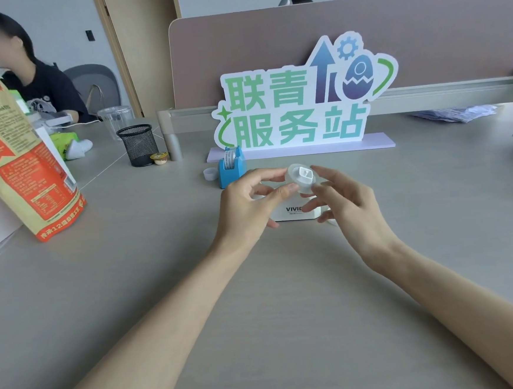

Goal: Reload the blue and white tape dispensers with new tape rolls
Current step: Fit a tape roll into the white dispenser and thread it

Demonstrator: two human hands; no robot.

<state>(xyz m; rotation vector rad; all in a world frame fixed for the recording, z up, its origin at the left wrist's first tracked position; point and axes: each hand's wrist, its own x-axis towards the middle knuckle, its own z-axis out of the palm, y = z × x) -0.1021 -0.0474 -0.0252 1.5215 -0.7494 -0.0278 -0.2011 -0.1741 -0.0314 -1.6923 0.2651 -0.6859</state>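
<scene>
The blue dispenser (231,169) looks reloaded, but the white dispenser (295,213) on the desk (288,299) awaits the clear tape roll (303,177) pinched by left hand (250,204) and right hand (348,205).

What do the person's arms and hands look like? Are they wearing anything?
The left arm and the right arm are bare all the way to the wrists; no sleeves show. The left hand and the right hand wear no gloves, and I see no rings, watch or bracelet. The nails look short and unpainted.
</scene>
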